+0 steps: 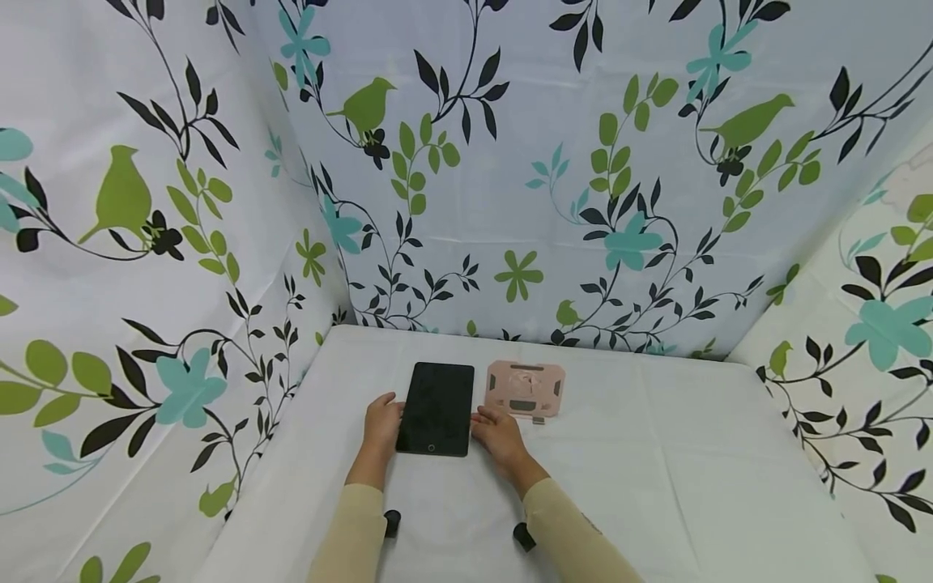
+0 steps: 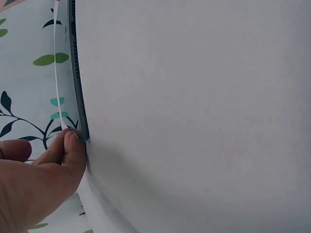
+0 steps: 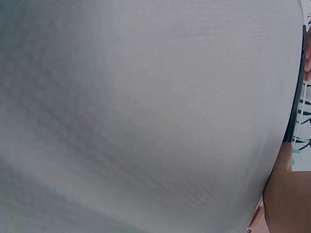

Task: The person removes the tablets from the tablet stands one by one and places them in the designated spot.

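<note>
A black tablet [image 1: 435, 408] with a round home button at its near edge sits over the white table, between my two hands. My left hand [image 1: 381, 423] holds its left edge; in the left wrist view the fingertips [image 2: 73, 141] are at the tablet's corner, with one finger raised apart. On the opposite side, my right hand [image 1: 501, 441] grips the right edge, and some of its fingers are hidden. The tablet's thin dark edge [image 3: 295, 104] also shows in the right wrist view. Just beyond the right hand lies a pink tablet case [image 1: 526, 387] with dark patches.
The table [image 1: 656, 461] is covered in white cloth, slightly creased on the right. Curtains [image 1: 466, 243] printed with birds, leaves and flowers stand behind the table and on both sides.
</note>
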Demonstrator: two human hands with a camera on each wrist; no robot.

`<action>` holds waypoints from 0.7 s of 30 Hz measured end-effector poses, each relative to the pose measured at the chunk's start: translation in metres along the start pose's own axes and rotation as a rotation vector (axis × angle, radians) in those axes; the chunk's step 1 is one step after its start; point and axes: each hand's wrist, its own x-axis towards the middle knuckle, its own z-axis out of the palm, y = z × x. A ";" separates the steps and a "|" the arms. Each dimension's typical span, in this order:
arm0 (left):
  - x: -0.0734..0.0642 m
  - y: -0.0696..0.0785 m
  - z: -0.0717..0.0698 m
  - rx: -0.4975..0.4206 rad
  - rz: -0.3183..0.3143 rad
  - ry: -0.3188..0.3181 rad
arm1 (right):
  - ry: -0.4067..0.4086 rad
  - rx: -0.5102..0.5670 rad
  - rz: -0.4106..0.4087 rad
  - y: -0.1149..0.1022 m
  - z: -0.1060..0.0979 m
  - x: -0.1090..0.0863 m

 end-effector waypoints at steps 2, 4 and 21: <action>0.000 0.000 -0.001 -0.028 -0.018 -0.014 | -0.006 -0.002 -0.002 -0.001 -0.001 0.000; 0.000 -0.001 -0.003 -0.046 -0.023 -0.036 | -0.010 -0.002 -0.003 -0.002 -0.001 -0.001; 0.010 -0.007 -0.016 -0.097 0.091 -0.188 | 0.001 -0.012 -0.011 -0.014 -0.015 -0.005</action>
